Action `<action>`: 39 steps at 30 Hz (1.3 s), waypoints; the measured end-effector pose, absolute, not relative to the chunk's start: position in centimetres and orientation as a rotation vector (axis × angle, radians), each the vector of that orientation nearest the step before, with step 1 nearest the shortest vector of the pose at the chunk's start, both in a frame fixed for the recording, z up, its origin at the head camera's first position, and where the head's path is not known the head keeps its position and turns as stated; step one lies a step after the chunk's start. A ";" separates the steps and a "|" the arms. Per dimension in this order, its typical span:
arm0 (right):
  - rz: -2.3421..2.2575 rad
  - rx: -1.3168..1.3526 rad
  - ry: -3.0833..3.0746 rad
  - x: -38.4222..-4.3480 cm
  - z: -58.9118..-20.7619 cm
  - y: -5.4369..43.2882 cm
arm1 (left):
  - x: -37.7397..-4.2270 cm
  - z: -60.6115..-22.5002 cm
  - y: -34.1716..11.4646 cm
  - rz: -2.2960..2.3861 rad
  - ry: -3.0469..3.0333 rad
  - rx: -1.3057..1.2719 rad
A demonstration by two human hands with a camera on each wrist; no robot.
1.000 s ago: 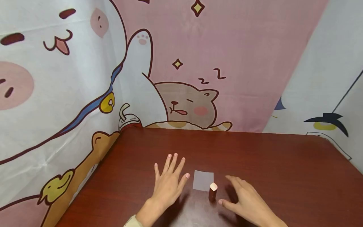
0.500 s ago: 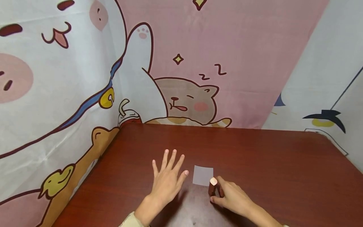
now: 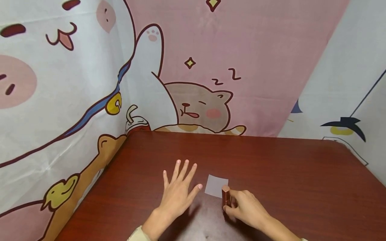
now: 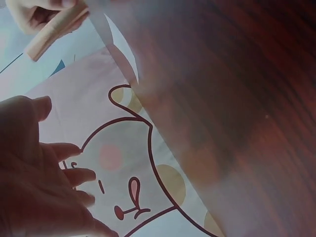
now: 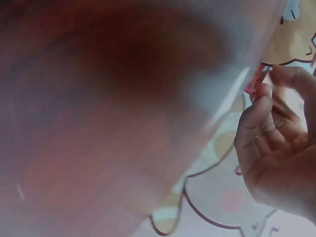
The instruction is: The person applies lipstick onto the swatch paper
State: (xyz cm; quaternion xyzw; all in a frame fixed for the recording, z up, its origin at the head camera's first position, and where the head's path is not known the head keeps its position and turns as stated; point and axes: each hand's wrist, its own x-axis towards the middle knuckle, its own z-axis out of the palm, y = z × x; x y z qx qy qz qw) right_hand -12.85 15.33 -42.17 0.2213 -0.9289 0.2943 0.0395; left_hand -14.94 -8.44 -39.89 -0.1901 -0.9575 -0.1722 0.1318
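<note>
brown stick [image 3: 226, 194] is pinched by fingers of the right hand [image 3: 248, 207], near a pale square [image 3: 214, 185]. the left hand [image 3: 176, 195] spreads its fingers, holding nothing.

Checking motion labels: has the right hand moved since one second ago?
Yes: the right hand, now gripping the brown tube, moved left against the sleeping animal drawing.
</note>
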 end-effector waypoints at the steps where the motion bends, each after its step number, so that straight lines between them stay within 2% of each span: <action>1: 0.860 0.686 -2.833 -12.8 -41.9 15.3 | -15.0 -39.8 -8.5 -0.497 -2.777 -0.560; 10: 0.659 0.746 -2.716 -12.1 -40.1 15.6 | -15.1 -37.4 -8.5 -0.677 -2.744 -0.690; 17: 0.595 0.780 -2.693 -11.8 -39.4 15.9 | -13.8 -36.3 -7.3 -0.781 -2.675 -1.076; 23: 0.503 0.859 -2.690 -11.6 -38.8 15.9 | -13.1 -36.2 -5.8 -0.605 -2.507 -1.325; 33: 0.390 1.069 -2.490 -11.6 -38.4 15.4 | -13.0 -36.6 -4.3 -0.141 -2.485 -1.343; 39: 0.325 1.076 -2.473 -11.6 -38.4 15.2 | -12.8 -36.7 -4.7 -0.033 -2.479 -1.315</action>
